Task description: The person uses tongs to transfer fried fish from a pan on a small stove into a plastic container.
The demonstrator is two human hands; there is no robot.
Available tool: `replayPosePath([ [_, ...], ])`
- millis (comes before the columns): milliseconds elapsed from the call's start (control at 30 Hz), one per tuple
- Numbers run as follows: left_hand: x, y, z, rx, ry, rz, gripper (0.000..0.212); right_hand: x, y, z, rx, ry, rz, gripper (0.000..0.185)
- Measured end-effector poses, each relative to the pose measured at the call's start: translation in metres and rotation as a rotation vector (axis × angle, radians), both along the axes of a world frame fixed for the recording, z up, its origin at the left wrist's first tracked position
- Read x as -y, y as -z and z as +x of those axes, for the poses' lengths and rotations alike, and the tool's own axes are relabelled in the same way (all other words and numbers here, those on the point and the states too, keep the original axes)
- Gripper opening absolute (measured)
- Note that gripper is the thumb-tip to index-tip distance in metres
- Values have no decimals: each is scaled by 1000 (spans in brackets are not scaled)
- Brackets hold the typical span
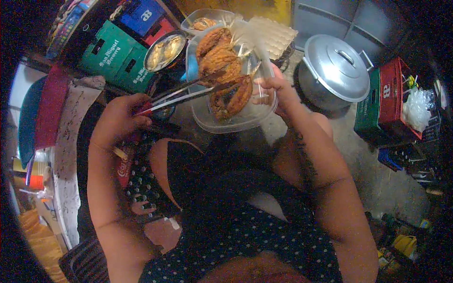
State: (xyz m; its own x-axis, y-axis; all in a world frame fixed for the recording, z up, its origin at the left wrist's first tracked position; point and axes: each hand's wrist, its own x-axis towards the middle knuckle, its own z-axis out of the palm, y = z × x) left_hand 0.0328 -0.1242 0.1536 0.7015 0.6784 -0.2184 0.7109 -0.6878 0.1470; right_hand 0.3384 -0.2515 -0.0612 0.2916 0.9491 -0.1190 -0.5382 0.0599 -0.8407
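Observation:
My left hand (pixel 129 115) is closed around the red-handled end of metal tongs (pixel 177 98). Their dark tips rest against browned fried pieces, which look like split fish (pixel 221 69), inside a clear plastic tub (pixel 201 122). The tub's right side is gripped by my right hand (pixel 276 90), some fingers showing through the wall. A clear plastic bag (pixel 253 37) lies over the far part of the tub. Beyond it, a second plastic container (pixel 187 21) holds more browned food. To the left, a round pan (pixel 150 63) holds paler pieces in what looks like oil.
A lidded metal pot (pixel 336 67) stands on the floor at right, beside red and green crates (pixel 389 99). Green crates (pixel 109 53) stand at upper left. An egg tray (pixel 279 32) lies behind the tub. A crate of bottles (pixel 141 184) is near my left forearm.

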Motion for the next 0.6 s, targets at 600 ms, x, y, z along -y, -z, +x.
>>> replayPosePath([
  [600, -67, 10, 9, 77, 19, -370, 42, -1, -1, 2, 37, -43, -11, 71],
])
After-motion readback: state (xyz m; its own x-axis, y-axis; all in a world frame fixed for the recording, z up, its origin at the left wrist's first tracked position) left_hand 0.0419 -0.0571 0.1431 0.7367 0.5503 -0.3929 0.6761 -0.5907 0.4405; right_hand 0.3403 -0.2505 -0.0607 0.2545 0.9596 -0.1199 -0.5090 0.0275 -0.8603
